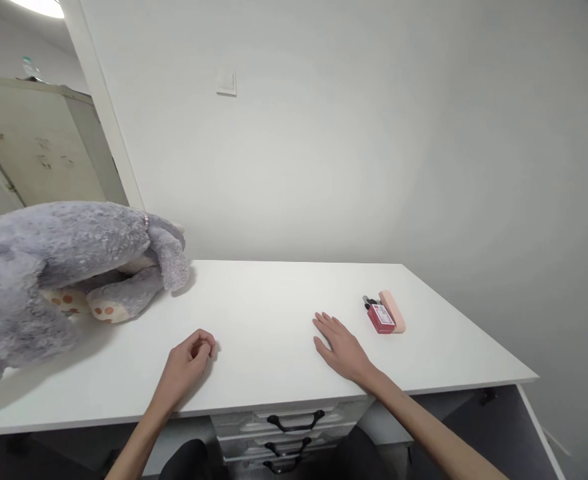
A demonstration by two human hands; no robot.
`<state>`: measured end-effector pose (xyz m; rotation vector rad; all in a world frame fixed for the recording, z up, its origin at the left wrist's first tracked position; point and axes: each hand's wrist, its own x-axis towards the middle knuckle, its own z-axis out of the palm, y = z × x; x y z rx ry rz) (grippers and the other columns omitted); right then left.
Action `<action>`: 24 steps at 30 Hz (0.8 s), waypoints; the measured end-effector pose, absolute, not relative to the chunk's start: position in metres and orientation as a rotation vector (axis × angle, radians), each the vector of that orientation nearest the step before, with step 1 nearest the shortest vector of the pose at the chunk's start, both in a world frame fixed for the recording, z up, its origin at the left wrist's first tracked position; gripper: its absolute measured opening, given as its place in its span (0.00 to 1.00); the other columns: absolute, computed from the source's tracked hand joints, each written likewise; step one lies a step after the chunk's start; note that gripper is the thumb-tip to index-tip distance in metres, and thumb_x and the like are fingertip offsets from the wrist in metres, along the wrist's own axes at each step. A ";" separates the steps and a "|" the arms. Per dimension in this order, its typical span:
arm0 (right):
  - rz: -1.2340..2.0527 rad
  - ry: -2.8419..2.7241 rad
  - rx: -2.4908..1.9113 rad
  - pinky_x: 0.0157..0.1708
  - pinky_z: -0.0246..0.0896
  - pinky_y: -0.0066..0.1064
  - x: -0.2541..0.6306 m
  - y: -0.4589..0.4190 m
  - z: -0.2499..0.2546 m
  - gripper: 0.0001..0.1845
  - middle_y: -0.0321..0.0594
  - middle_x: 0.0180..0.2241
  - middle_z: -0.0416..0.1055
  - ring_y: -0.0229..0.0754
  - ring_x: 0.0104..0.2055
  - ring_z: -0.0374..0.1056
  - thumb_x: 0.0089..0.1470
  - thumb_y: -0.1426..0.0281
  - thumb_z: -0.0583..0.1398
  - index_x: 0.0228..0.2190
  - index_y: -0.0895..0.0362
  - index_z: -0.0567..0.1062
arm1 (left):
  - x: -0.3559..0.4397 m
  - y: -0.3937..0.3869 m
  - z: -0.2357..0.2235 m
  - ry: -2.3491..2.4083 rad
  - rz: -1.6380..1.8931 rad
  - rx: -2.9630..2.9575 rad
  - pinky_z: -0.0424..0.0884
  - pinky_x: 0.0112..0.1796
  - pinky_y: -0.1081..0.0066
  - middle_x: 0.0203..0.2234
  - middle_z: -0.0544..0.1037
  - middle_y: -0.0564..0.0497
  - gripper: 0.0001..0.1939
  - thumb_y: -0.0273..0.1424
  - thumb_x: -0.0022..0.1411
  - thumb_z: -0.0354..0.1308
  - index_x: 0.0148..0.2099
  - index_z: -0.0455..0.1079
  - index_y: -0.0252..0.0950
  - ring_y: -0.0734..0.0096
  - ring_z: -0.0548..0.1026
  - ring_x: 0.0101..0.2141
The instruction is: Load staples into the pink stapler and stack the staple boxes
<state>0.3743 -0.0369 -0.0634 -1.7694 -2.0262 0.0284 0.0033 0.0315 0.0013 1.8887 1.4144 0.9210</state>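
Observation:
My left hand point(191, 357) rests on its side on the white tabletop point(264, 320), left of the middle. Its fingers are loosely curled toward the thumb, and nothing shows in the hollow. Palm down on the same surface lies my right hand point(343, 347), flat with the fingers stretched and the thumb apart. Just beyond it to the right sits a small red box with a white label point(381, 319). A pink oblong case point(393, 311) lies against the box's right side. Small dark and clear items point(370, 302), too small to name, lie behind the box. Neither hand touches these things.
A large grey plush toy point(89, 240) slumps over the left end of the table. Below the front edge are drawers with black handles point(297, 421). A pale wall with a switch point(227, 83) rises behind. An old cabinet point(34, 140) stands at the far left.

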 end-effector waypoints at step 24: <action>0.113 -1.919 -1.690 0.73 0.49 0.50 0.377 -0.039 -0.068 0.26 0.43 0.69 0.63 0.49 0.72 0.56 0.70 0.61 0.51 0.64 0.54 0.71 | 0.005 0.033 -0.003 1.383 0.878 1.886 0.60 0.30 0.72 0.23 0.74 0.55 0.09 0.35 0.59 0.49 0.32 0.69 0.39 0.70 0.65 0.25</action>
